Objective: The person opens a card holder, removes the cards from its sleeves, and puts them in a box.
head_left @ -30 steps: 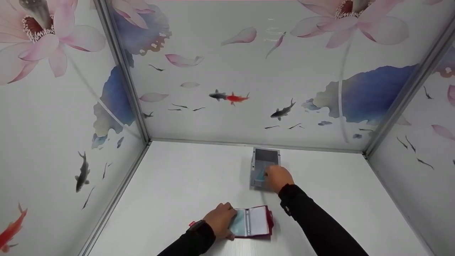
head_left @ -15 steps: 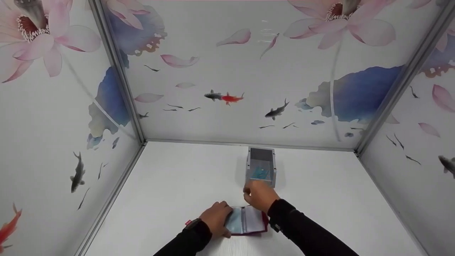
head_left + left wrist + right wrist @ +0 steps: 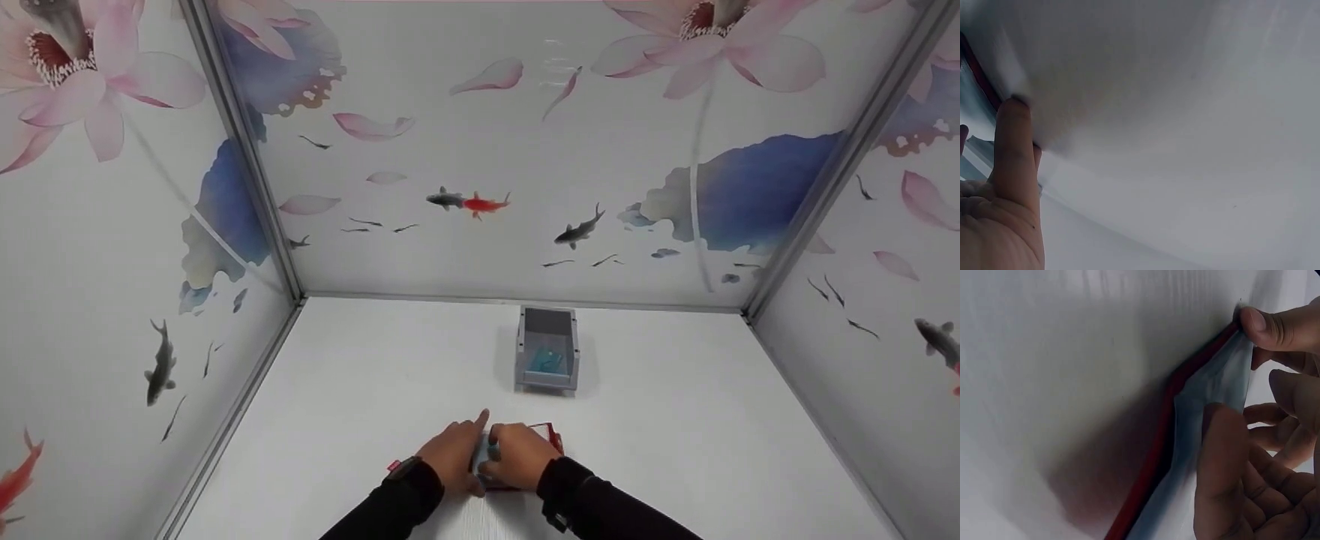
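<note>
On the white table lies a small red-covered card holder [image 3: 554, 436], spread open, with clear bluish sleeves. My left hand [image 3: 452, 454] grips its left side; in the right wrist view the left thumb [image 3: 1258, 326] presses on a corner. Over the pages, my right hand [image 3: 527, 456] bends its fingers toward the left sleeve [image 3: 1230, 377]. Its thumb [image 3: 1220, 455] is at the sleeve, but whether it pinches anything is hidden. The red cover [image 3: 1157, 450] is tilted slightly up from the table, casting a shadow. Fingers cover most of the pages from above.
A grey open bin [image 3: 546, 381] stands beyond the hands, near the back wall. Inside it lie blue cards [image 3: 545, 360]. Printed white panels with metal corner posts enclose the table [image 3: 390, 360] on the left, back and right.
My right hand has come back from inside the grey bin to the card holder, leaving blue cards in the bin. My left hand has stayed on the holder's left side.
</note>
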Tool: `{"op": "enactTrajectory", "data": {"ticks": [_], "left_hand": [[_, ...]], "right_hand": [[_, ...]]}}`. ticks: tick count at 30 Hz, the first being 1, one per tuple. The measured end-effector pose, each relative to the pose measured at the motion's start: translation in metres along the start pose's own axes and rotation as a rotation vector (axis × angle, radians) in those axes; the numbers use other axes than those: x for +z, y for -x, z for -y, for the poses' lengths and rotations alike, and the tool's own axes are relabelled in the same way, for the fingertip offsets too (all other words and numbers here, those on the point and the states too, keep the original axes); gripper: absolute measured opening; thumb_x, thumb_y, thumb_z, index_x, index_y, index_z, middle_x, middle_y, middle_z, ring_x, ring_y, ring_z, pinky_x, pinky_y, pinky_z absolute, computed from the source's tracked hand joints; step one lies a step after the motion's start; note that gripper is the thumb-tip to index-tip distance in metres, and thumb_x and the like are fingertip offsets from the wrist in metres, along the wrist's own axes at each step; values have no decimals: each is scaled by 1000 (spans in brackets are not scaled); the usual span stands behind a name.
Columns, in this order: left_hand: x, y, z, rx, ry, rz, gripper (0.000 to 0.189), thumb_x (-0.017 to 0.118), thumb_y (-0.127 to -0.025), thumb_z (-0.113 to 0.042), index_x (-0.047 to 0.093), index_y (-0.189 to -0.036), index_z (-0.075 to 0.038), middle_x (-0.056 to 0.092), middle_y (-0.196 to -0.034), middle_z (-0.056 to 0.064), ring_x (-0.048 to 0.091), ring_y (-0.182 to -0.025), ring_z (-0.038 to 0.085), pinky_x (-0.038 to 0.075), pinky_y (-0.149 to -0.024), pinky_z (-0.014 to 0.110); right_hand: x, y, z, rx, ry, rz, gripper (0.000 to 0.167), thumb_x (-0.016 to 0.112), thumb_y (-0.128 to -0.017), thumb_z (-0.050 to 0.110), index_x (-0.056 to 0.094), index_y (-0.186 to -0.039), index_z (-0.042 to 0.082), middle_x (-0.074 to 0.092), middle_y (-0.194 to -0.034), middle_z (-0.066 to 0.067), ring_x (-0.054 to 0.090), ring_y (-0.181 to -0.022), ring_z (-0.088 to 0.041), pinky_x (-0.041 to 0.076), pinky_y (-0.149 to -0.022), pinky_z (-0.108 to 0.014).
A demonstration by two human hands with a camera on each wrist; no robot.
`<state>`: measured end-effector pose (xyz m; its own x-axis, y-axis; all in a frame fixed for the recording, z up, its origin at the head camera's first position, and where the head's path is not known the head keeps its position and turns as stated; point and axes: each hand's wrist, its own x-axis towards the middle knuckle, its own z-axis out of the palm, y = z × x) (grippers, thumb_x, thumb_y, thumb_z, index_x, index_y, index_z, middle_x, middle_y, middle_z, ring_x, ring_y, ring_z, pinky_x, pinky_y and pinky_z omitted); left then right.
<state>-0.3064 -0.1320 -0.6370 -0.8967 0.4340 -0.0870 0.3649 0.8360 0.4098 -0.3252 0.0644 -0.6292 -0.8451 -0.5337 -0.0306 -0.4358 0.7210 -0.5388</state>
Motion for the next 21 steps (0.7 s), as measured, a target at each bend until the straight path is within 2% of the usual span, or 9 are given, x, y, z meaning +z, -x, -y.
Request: {"op": "enactTrajectory", "data": {"ticks": [3,6,10,17,21], "left_hand": [[2,-2,3,1,6,18,128,108,-77,-29,33,-178,-6,62,-163,19,60,-152,39,53,-125,46],[2,-1,3,8,6,26,128,110,-76,-30,36,-177,-6,64,-161,18,62,-149,37,54,-123,45],[-1,2,1,2,17,19,129,111,-73,-32,37,-177,-6,65,-160,17,62,-148,34,53,-124,43],[-1,5,2,5,62,-7,138,112,-71,-30,31,-180,-8,63,-162,20,60,-152,34,52,-125,45],[-1,7,3,10,55,-18,140,112,-70,-31,29,-180,-6,64,-161,20,61,-150,34,53,-124,45]], "right_hand": [[9,-4,-1,27,0,-2,45,96,-87,36,74,-111,6,78,-94,-3,67,-81,-14,59,-77,-37],[15,-7,-3,35,20,-15,66,96,-85,40,73,-132,0,83,-111,-13,78,-97,-24,64,-91,-44],[18,-8,-4,41,35,-34,89,99,-82,40,64,-150,-5,82,-123,-22,80,-110,-36,64,-101,-52],[12,-7,-6,57,40,-33,71,102,-83,37,64,-134,5,80,-110,-16,77,-98,-31,64,-89,-51],[6,-5,-4,52,21,-9,74,99,-87,28,61,-147,8,81,-121,-20,79,-108,-34,64,-96,-55]]}}
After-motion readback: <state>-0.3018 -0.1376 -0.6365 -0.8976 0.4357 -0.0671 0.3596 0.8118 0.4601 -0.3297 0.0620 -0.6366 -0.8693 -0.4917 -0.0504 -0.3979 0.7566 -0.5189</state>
